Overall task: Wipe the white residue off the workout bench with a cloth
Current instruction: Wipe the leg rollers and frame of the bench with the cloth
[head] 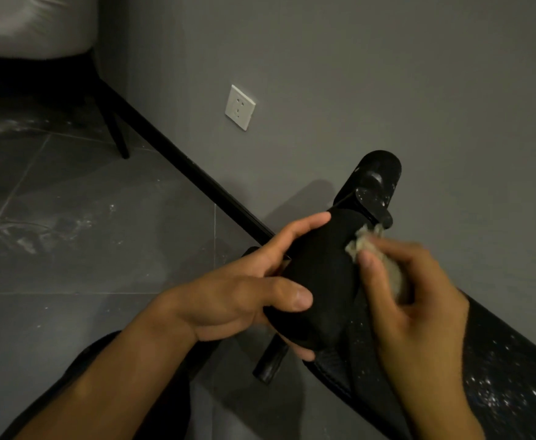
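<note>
Head view: the left hand has its fingers curled round the black foam roller at the end of the workout bench, steadying it. The right hand grips a bunched beige cloth, pressed against the roller's far side just below the black end bracket. The roller's visible surface shows no white specks and is judged largely done. White residue lies scattered on the bench pad at lower right and on the bracket, so most of the wiping is judged outstanding.
</note>
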`<action>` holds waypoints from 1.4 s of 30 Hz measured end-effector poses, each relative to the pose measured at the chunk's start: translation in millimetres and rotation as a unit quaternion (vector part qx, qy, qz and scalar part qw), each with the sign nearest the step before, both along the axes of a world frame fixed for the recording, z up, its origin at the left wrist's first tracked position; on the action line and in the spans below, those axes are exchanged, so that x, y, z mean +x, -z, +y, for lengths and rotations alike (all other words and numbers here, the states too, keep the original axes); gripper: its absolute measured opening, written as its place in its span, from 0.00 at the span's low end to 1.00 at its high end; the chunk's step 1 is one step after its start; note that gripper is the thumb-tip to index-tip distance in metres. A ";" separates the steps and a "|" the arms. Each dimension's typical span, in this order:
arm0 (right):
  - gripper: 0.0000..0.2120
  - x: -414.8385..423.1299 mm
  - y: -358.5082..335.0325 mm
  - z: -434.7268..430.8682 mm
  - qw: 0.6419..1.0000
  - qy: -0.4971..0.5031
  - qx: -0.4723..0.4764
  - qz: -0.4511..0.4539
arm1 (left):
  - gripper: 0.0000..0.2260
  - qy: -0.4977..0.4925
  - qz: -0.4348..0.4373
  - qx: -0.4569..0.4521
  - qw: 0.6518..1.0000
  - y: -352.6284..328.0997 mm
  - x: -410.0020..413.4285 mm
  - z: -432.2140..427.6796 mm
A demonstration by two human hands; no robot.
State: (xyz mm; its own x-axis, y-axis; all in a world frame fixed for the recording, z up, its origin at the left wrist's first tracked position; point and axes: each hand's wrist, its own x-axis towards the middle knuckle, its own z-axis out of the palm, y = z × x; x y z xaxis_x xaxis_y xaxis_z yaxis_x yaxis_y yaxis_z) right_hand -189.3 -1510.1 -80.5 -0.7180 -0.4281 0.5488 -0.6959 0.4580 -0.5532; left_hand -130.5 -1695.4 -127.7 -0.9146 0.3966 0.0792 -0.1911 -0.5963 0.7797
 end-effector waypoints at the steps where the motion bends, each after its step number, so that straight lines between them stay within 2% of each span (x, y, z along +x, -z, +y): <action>1: 0.06 -6.1 -2.3 0.5 1.000 0.027 -0.002 -0.011 | 0.38 -0.010 0.001 -0.017 1.000 -2.8 1.2 -0.4; 3: 0.08 -11.3 -7.6 3.5 0.998 0.056 -0.018 -0.019 | 0.42 -0.061 0.012 -0.110 0.992 -11.0 8.0 0.1; 4: 0.09 -9.8 -10.3 5.4 0.997 0.064 -0.028 -0.021 | 0.45 -0.100 0.025 -0.195 0.975 -16.3 13.4 2.2; 6: 0.10 -4.2 -12.1 8.6 0.996 0.070 -0.035 -0.036 | 0.50 -0.192 0.060 -0.374 0.905 -28.6 24.8 11.1; 7: 0.11 -1.8 -11.2 9.0 0.996 0.066 -0.029 -0.047 | 0.51 -0.223 0.075 -0.418 0.877 -31.2 27.7 14.3; 8: 0.12 0.7 -10.1 8.4 0.997 0.056 -0.017 -0.055 | 0.51 -0.232 0.085 -0.422 0.872 -29.4 27.1 15.5; 11: 0.10 10.4 -9.4 4.0 0.999 -0.028 0.013 -0.040 | 0.49 -0.164 0.076 -0.326 0.928 -14.3 13.9 4.2; 14: 0.07 19.0 -10.6 2.7 0.995 -0.099 0.010 -0.018 | 0.46 -0.069 0.081 -0.246 0.963 -5.3 7.9 -5.5; 17: 0.06 3.8 -12.2 -0.4 0.998 -0.045 0.037 -0.010 | 0.44 -0.042 0.073 -0.175 0.981 -0.7 7.1 -4.8; 19: 0.10 -11.0 -13.4 -2.0 0.998 0.022 0.061 -0.013 | 0.43 -0.054 0.068 -0.158 0.984 1.5 6.2 -4.1; 21: 0.11 -12.1 -13.0 -1.2 0.998 0.027 0.056 -0.020 | 0.43 -0.060 0.070 -0.155 0.984 2.2 5.7 -4.4; 27: 0.06 27.2 -10.2 7.0 0.990 -0.135 0.023 -0.013 | 0.43 -0.052 0.074 -0.153 0.984 4.6 5.1 -5.3; 32: 0.08 3.1 -8.8 2.9 0.999 -0.020 0.045 0.009 | 0.44 -0.055 0.074 -0.164 0.982 2.2 5.4 -4.1; 38: 0.05 33.1 -1.7 7.3 0.992 -0.126 -0.020 -0.011 | 0.43 -0.042 0.069 -0.144 0.986 4.9 4.7 -5.0; 40: 0.04 25.6 -1.5 5.4 0.993 -0.117 -0.011 -0.008 | 0.42 -0.033 0.070 -0.132 0.988 5.7 3.9 -4.0; 42: 0.05 7.2 -3.0 0.0 0.998 -0.057 0.011 -0.005 | 0.40 -0.024 0.066 -0.106 0.992 6.5 3.7 -1.8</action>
State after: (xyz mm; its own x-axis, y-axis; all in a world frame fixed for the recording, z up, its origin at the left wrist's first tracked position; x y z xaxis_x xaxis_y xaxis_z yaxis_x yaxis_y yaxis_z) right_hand -182.1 -1510.1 -77.5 -0.6690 -0.5187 0.5324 -0.7390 0.3881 -0.5506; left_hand -126.8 -1697.2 -134.1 -0.9203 0.3727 0.1186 -0.0545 -0.4224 0.9048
